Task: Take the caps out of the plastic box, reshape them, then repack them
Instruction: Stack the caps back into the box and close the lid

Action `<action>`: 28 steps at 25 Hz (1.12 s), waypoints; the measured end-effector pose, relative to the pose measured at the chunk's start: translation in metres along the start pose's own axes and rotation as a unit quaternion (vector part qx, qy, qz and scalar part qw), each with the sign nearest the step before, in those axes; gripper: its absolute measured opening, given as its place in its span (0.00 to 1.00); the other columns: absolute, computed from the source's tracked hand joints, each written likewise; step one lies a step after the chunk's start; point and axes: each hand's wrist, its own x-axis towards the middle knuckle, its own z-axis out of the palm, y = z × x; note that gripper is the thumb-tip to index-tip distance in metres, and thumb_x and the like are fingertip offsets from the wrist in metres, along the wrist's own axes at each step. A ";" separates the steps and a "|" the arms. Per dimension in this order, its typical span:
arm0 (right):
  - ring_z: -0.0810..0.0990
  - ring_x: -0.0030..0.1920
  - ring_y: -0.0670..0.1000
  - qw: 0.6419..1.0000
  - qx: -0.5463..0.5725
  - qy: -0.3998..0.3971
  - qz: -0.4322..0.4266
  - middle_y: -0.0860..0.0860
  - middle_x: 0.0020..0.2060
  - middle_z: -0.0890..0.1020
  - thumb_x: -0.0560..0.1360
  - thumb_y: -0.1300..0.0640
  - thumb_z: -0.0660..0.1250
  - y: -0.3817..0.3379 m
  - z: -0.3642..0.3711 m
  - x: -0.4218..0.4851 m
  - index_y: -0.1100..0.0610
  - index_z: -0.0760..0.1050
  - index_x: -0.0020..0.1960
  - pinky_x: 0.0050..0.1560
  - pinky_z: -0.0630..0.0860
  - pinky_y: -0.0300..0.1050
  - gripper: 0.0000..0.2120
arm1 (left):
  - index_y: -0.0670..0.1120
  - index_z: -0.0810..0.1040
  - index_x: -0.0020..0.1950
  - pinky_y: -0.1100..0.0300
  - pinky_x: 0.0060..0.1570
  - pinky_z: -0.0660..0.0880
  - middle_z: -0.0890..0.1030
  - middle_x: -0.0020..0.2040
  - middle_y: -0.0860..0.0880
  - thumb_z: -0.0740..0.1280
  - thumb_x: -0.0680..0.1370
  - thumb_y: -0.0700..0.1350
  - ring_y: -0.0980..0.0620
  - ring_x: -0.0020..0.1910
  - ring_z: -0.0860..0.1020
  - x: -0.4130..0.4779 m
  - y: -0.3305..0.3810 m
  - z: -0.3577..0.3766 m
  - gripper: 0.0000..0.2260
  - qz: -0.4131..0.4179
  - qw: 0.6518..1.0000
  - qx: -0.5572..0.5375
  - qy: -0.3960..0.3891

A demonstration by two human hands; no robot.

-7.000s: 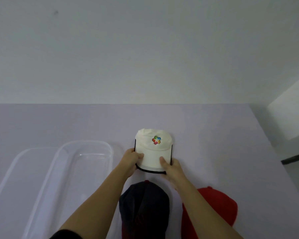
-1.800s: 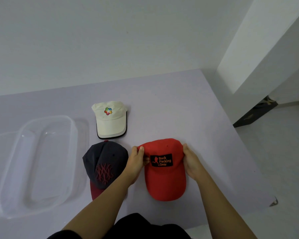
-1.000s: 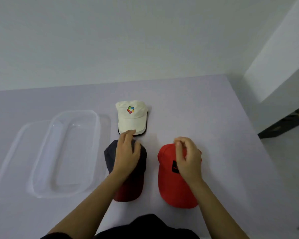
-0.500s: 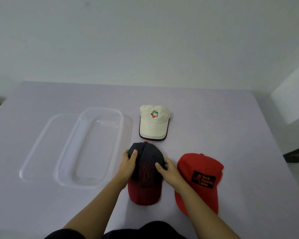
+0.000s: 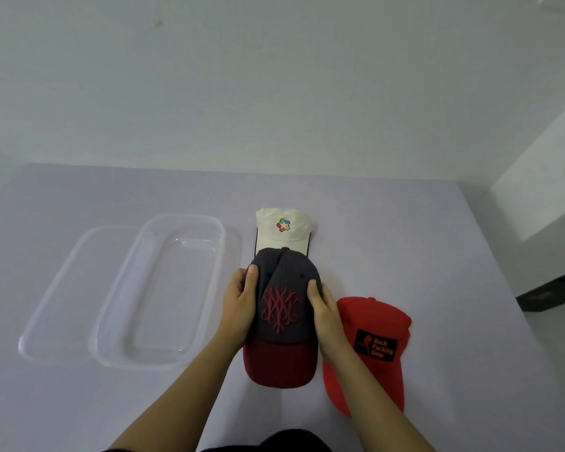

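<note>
A dark grey cap with a maroon brim and a red embroidered mark is held up in the middle of the view. My left hand grips its left side, thumb on the crown. On the cap's right side my right hand grips it the same way. Behind it a cream cap with a coloured logo lies on the table, its brim partly hidden. A red cap with a black patch lies to the right. The clear plastic box stands empty at the left.
The box's clear lid lies flat under or beside the box on its left. The lilac table ends at its right edge near a white wall corner and a dark floor gap.
Both hands left the red cap and took hold of the dark grey cap, then lifted it so it now covers the cream cap's brim.
</note>
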 end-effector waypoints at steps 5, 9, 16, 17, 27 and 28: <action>0.82 0.48 0.44 0.988 0.069 0.117 -0.069 0.46 0.47 0.83 0.80 0.49 0.54 -0.022 0.002 -0.008 0.49 0.78 0.48 0.47 0.79 0.37 0.15 | 0.38 0.67 0.33 0.55 0.34 0.64 0.66 0.32 0.44 0.57 0.80 0.55 0.48 0.32 0.64 -0.002 0.029 0.004 0.24 0.054 0.998 -0.043 0.000; 0.82 0.46 0.54 0.976 0.086 0.173 -0.105 0.56 0.44 0.83 0.81 0.49 0.51 -0.034 0.002 -0.014 0.54 0.79 0.44 0.50 0.80 0.52 0.19 | 0.39 0.69 0.31 0.62 0.28 0.65 0.67 0.26 0.48 0.59 0.81 0.50 0.55 0.27 0.66 -0.005 0.051 0.003 0.22 0.053 0.992 -0.107 0.031; 0.74 0.40 0.64 0.966 0.018 0.195 -0.168 0.69 0.44 0.74 0.79 0.43 0.53 -0.034 0.036 -0.024 0.58 0.71 0.38 0.44 0.75 0.54 0.21 | 0.51 0.80 0.44 0.65 0.41 0.71 0.81 0.44 0.53 0.53 0.81 0.55 0.58 0.46 0.78 0.002 0.068 -0.039 0.18 -0.008 0.998 0.042 -0.055; 0.73 0.37 0.58 0.965 0.011 0.198 -0.174 0.69 0.41 0.73 0.77 0.40 0.53 -0.033 0.045 -0.026 0.59 0.71 0.39 0.42 0.73 0.50 0.23 | 0.48 0.80 0.45 0.64 0.43 0.72 0.82 0.45 0.52 0.53 0.81 0.55 0.56 0.46 0.78 0.003 0.070 -0.047 0.19 -0.010 0.998 0.034 -0.051; 0.74 0.54 0.38 0.995 -0.019 0.041 -0.088 0.42 0.52 0.76 0.78 0.41 0.48 -0.015 0.185 -0.019 0.43 0.70 0.54 0.55 0.71 0.33 0.15 | 0.42 0.76 0.39 0.56 0.40 0.75 0.77 0.36 0.44 0.58 0.80 0.54 0.49 0.36 0.76 0.034 0.054 -0.188 0.19 -0.014 0.988 -0.143 0.061; 0.74 0.55 0.40 0.996 -0.036 0.038 -0.079 0.43 0.54 0.76 0.76 0.35 0.47 -0.005 0.193 -0.013 0.46 0.70 0.57 0.56 0.71 0.34 0.21 | 0.42 0.75 0.40 0.55 0.39 0.74 0.75 0.37 0.43 0.58 0.80 0.54 0.49 0.36 0.74 0.042 0.049 -0.202 0.18 -0.014 0.989 -0.135 0.062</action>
